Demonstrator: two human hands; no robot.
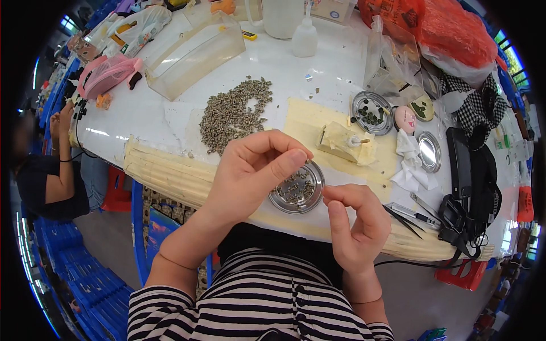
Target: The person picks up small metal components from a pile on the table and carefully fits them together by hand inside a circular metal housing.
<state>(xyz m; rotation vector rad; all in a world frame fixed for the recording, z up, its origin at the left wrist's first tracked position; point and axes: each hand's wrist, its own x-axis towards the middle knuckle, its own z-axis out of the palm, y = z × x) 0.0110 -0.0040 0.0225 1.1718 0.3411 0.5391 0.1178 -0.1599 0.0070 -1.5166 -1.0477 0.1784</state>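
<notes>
My left hand is over the left side of a small round metal dish, its thumb and index finger pinched together. Whatever sits in that pinch is too small to make out. On the dish's right side my right hand is closed, thumb against curled index finger, with its fingertips at the rim. I cannot see what it holds, if anything. Several tiny greyish pieces lie scattered in the dish. Beyond my left hand spreads a large heap of similar small grey-brown pieces on the white table.
A yellowish block stands on cream paper behind the dish. A metal dish of dark green bits, a lid, black tweezers and a utility knife lie right. A clear tray is back left; another person sits far left.
</notes>
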